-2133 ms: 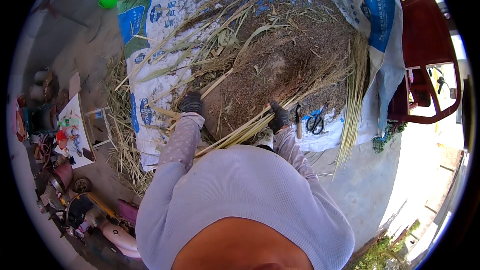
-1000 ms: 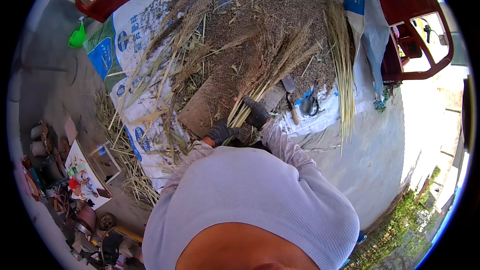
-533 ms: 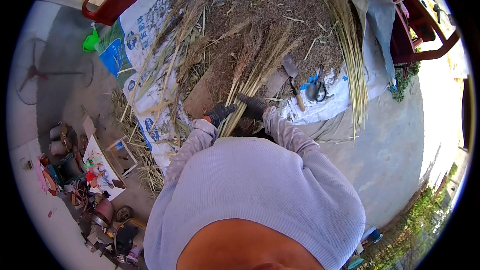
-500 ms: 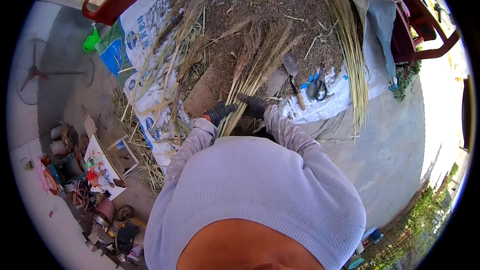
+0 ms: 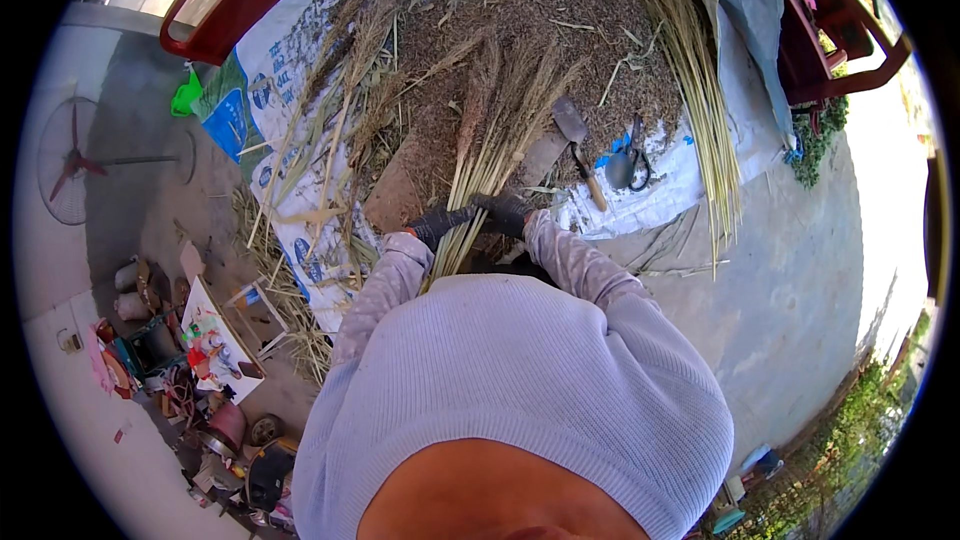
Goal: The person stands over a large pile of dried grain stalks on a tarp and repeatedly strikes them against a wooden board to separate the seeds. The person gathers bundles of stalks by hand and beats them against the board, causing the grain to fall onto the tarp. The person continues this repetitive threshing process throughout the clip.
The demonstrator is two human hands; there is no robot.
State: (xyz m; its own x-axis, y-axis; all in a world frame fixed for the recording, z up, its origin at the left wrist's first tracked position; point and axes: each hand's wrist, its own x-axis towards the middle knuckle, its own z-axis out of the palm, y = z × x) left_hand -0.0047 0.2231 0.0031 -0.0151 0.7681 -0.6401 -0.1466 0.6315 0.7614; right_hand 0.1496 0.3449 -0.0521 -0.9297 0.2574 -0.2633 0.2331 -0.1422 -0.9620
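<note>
In front of my body, both gloved hands grip a bundle of dry seed-headed stalks (image 5: pixel 488 152) near its lower end. The seed heads fan out away from me. My left hand (image 5: pixel 436 226) is closed round the stalks from the left. Pressed against their right side is my right hand (image 5: pixel 506 214), its fingers closed at the bundle and partly hidden. Right of the bundle lies a flat-bladed tool with a wooden handle (image 5: pixel 596 192). Beside it rest dark-handled scissors (image 5: pixel 630 167) on the white sheeting.
A longer bundle of stalks (image 5: pixel 704 105) lies along the right side. Loose seed (image 5: pixel 590 10) and chaff cover the white sheeting (image 5: pixel 655 205). Loose stalks (image 5: pixel 340 130) spread at left. Red metal frames (image 5: pixel 840 35) border the far corners. A fan (image 5: pixel 75 162) and clutter stand left.
The bundle's seed heads have shifted slightly left. Both hands keep nearly the same place on the stalks. The surroundings have shifted a little in the picture.
</note>
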